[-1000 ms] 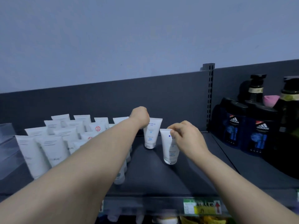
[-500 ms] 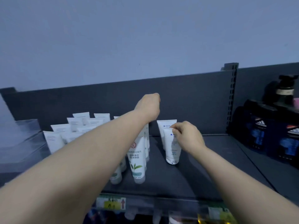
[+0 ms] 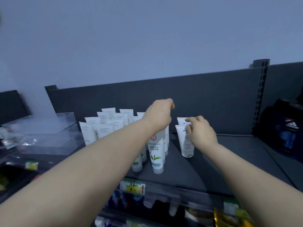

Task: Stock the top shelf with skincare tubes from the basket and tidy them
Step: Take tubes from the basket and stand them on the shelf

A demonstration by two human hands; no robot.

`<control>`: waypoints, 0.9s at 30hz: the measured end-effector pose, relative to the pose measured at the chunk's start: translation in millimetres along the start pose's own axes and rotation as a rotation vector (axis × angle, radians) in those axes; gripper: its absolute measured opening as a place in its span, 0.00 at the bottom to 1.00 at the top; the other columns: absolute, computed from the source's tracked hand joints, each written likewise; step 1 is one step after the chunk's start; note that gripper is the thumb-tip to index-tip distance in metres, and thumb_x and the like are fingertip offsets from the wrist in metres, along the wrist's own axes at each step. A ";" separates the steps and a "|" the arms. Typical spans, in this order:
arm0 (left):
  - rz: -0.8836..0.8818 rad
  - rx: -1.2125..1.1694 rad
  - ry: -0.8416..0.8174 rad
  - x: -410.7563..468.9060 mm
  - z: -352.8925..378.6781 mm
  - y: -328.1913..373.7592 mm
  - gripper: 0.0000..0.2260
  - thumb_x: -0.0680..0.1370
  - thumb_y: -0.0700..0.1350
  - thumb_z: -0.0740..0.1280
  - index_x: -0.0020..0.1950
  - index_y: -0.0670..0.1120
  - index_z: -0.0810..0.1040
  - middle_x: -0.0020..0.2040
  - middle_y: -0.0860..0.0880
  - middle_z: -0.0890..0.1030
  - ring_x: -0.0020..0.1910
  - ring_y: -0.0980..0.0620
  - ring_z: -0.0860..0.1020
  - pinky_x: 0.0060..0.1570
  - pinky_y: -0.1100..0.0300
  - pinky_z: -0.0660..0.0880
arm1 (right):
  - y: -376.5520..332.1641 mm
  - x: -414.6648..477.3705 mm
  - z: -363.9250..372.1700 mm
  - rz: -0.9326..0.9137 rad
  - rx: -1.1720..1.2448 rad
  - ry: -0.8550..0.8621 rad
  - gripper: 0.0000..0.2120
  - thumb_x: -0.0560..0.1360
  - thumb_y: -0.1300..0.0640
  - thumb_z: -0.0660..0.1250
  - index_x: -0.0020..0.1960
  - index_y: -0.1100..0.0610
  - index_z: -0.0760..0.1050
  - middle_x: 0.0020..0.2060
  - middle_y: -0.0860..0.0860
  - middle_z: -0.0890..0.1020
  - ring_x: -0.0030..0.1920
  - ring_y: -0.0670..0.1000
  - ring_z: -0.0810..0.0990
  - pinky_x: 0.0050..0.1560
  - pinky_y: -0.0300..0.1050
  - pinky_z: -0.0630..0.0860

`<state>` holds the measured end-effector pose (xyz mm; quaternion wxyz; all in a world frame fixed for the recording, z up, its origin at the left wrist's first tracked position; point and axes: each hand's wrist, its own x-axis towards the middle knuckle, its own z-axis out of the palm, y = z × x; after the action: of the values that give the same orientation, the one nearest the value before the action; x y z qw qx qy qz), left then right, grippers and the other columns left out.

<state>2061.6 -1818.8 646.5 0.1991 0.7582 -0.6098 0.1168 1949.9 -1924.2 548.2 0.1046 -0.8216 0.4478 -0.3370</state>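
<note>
Several white skincare tubes stand cap-down in rows on the left half of the dark top shelf. A taller tube with a red emblem and green leaf stands at the front. My left hand hovers above that group with its fingers curled away from me; what they hold is hidden. Two white tubes with blue print stand to the right, one behind the other. My right hand touches them with loosely spread fingers, thumb on the front tube, index fingertip at the rear tube. No basket is in view.
Clear acrylic boxes sit on the left of the shelf. Dark bottles stand at the far right past the slotted upright. A price tag hangs on the front edge, with packaged goods on the shelf below.
The view swung left. My left hand rose from a tube's top to above the group. My right hand loosened its pinch on the front blue-print tube, fingers now spread.
</note>
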 end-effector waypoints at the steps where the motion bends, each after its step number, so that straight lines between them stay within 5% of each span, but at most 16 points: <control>1: 0.003 0.006 0.003 -6.8 0.1 2.3 0.19 0.75 0.32 0.58 0.64 0.46 0.73 0.59 0.47 0.78 0.55 0.47 0.76 0.44 0.57 0.72 | 0.7 -4.8 -4.5 -0.021 -0.033 0.029 0.16 0.79 0.54 0.57 0.66 0.52 0.72 0.62 0.53 0.72 0.61 0.56 0.71 0.53 0.51 0.71; 10: 0.066 0.078 -0.040 -90.0 5.9 19.3 0.17 0.76 0.35 0.61 0.63 0.46 0.73 0.59 0.47 0.78 0.58 0.44 0.76 0.51 0.51 0.75 | 4.5 -87.2 -36.2 -0.156 -0.262 0.043 0.17 0.80 0.53 0.57 0.67 0.52 0.70 0.61 0.53 0.73 0.59 0.57 0.71 0.52 0.51 0.69; 20: 0.162 0.334 -0.250 -245.2 21.5 -10.0 0.17 0.74 0.41 0.68 0.62 0.46 0.73 0.57 0.43 0.77 0.56 0.41 0.75 0.42 0.51 0.73 | -10.3 -251.8 -40.8 -0.167 -0.408 -0.148 0.14 0.79 0.56 0.59 0.64 0.54 0.70 0.59 0.56 0.73 0.60 0.60 0.70 0.53 0.53 0.69; 27: 0.081 0.185 -0.414 -326.5 70.5 -7.3 0.14 0.77 0.41 0.64 0.63 0.45 0.74 0.58 0.42 0.77 0.57 0.40 0.76 0.47 0.48 0.76 | 12.9 -344.5 -37.3 -0.110 -0.466 -0.298 0.14 0.79 0.53 0.58 0.63 0.54 0.71 0.58 0.55 0.73 0.59 0.59 0.71 0.50 0.52 0.69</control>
<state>1989.3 -1562.1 445.3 -0.0052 0.7558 -0.6544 0.0221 1789.1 -1649.0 411.6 -0.0406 -0.8870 0.4477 -0.1055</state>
